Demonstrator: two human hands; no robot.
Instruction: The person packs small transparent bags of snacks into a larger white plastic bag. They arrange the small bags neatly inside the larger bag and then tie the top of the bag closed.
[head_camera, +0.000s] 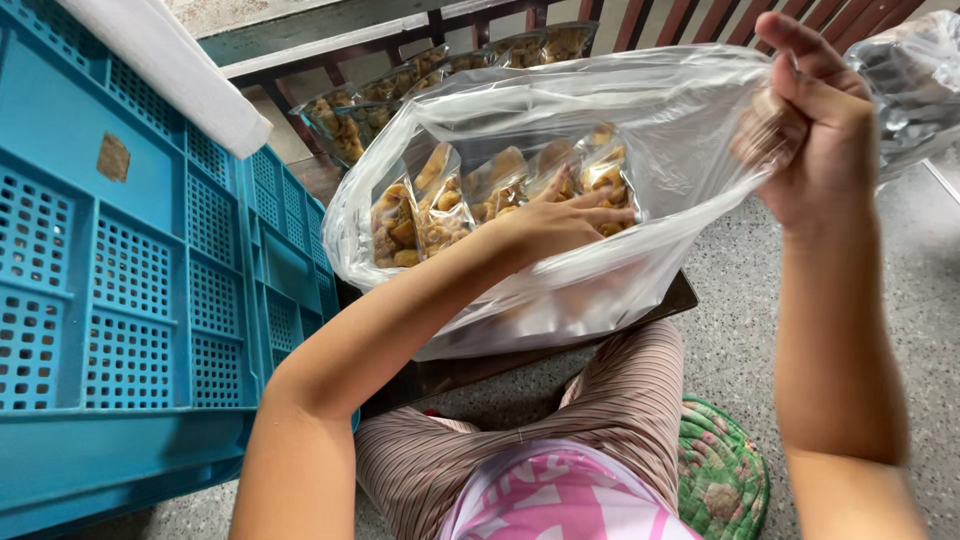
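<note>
Head view: left hand (560, 222) is reaching inside the big clear plastic bag (560, 130), fingers spread loose on five snack packets (500, 195) standing in it. Right hand (815, 130) is pinching the bag's rim open. More packets (400, 90) are lying on the bench behind, so looks partway filled.

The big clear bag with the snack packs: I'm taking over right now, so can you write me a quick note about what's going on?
Left hand: inside the big clear bag, fingers on the small snack packs standing in a row.
Right hand: pinching the bag's rim, holding its mouth open.
Done: about five packs are in the bag.
Left: more packs lie in a line behind the bag.
A blue crate stands to the left.
</note>
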